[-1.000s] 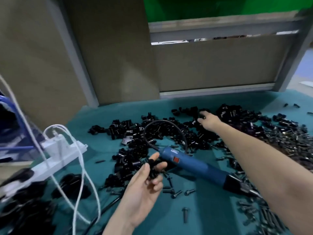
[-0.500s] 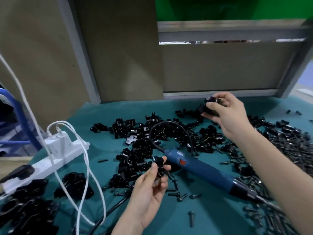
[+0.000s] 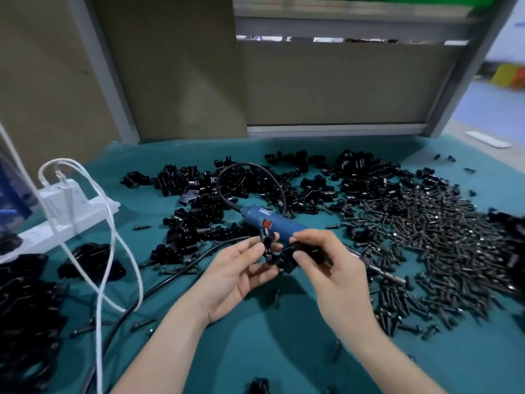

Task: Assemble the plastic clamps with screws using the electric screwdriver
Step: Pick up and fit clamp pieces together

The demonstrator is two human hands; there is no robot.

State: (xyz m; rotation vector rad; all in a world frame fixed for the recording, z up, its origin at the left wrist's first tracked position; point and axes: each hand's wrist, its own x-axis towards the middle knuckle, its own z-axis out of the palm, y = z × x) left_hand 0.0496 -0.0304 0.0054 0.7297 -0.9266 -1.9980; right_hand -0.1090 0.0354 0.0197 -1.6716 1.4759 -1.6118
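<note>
My left hand (image 3: 233,275) pinches a black plastic clamp half (image 3: 267,240) above the teal table. Close on its right, my right hand (image 3: 329,263) grips a second black clamp piece (image 3: 287,258); the two pieces meet between my fingertips. The blue electric screwdriver (image 3: 272,221) lies on the table just behind both hands, its metal bit (image 3: 389,275) pointing right and partly hidden by my right hand. A heap of loose black clamp parts (image 3: 255,189) spreads across the middle of the table. A large pile of dark screws (image 3: 443,237) covers the right side.
A white power strip (image 3: 65,220) with white cables (image 3: 113,251) sits at the left. More black parts (image 3: 25,322) are heaped at the near left edge. A black cord (image 3: 159,291) runs across the teal mat (image 3: 270,351). Brown partition panels (image 3: 335,83) close the back.
My right hand came back from the far parts heap with a clamp piece and now meets my left hand in front of the screwdriver. The camera tilted down.
</note>
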